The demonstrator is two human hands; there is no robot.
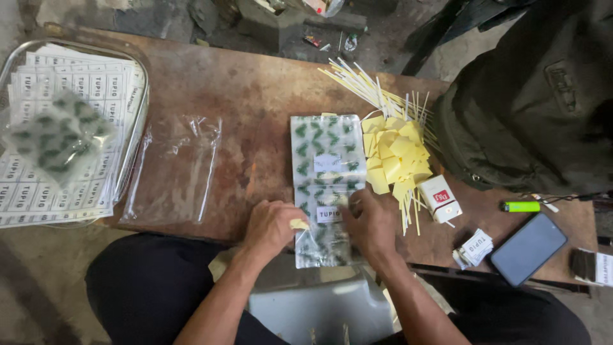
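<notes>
Both our hands meet at lower centre | left hand [271, 227] pinches a yellow backing scrap [298, 224]; right hand [370, 223] presses flat on the leaf-print bag [327, 185] mid-surface [249, 96] | yellow scrap pile [394, 160] just right of the bag; label sheets in tray [137, 70] upper left; phone [528, 249] lower right

A worn wooden table [255, 96], brown, scuffed and matt. On it lies a stack of glossy clear plastic bags printed with green leaves [327, 172], pressed by the right hand [371, 223]. The left hand [271, 227] pinches a small pale yellow paper scrap [298, 224]. Beside the stack sits a heap of matt yellow paper backings [396, 160] and thin paper strips [364, 83]. A crinkled transparent plastic sleeve [172, 169] shines faintly. Sheets of white paper labels [70, 83] fill a clear plastic tray [142, 96]. A smooth dark phone [528, 248] looks glossy; a green plastic lighter [520, 206] gleams. A dark backpack [530, 96] is rough matt cloth.
</notes>
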